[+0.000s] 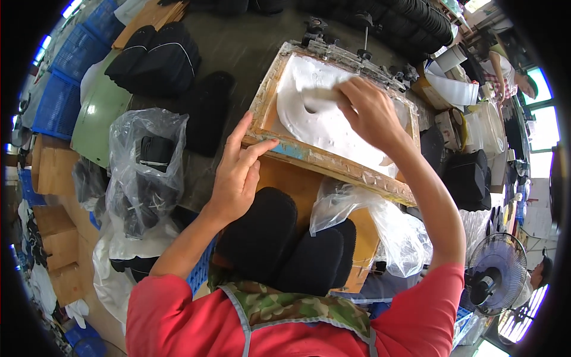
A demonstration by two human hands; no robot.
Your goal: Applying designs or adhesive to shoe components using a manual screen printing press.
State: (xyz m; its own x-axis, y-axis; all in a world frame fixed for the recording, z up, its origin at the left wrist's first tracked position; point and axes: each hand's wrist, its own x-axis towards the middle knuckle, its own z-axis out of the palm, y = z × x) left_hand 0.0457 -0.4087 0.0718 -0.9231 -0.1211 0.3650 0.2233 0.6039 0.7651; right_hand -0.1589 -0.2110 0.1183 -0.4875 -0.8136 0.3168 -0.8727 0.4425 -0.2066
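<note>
A wooden screen-printing frame (351, 165) lies tilted on the bench, held at its far side by a metal clamp (380, 56). Thick white paste (333, 128) covers much of its inside. My right hand (372, 110) is closed over the paste, gripping a pale scraper-like tool (321, 96) that is smeared by motion; its exact shape is hard to see. At the frame's near left corner, my left hand (241, 169) rests with fingers spread, its fingertips touching the wood. Black sole-shaped pads (267, 223) lie just below the frame, in front of my body.
Stacks of black pads (157, 59) stand at the far left. A clear plastic bag (146, 172) with black pieces lies left of my arm, another bag (392, 232) under the frame. Blue crates (59, 104) line the left; a fan (496, 273) stands right. Another person (505, 74) is far right.
</note>
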